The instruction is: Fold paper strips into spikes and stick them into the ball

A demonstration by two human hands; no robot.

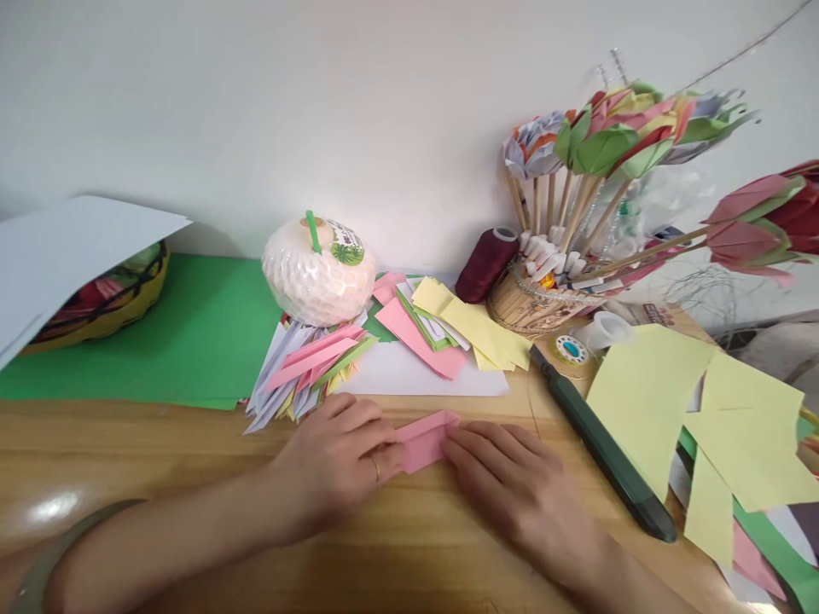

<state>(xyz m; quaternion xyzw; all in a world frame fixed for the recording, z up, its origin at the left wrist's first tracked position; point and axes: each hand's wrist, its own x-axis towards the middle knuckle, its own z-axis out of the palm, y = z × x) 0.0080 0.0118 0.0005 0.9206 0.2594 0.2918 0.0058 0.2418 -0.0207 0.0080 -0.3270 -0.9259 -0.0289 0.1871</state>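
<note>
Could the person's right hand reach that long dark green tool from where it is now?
Probably yes: the dark green tool lies close beside the right hand, with nothing bulky between them. The hand would likely have to leave the pink paper first.

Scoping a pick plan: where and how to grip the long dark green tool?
I'd pinch the tool mid-body, across its width, from above and the side nearest the right hand. It's long, slim and lies diagonally; tabletop shows along its left edge, while yellow paper crowds its right. Probably avoid the narrow far tip.
</note>
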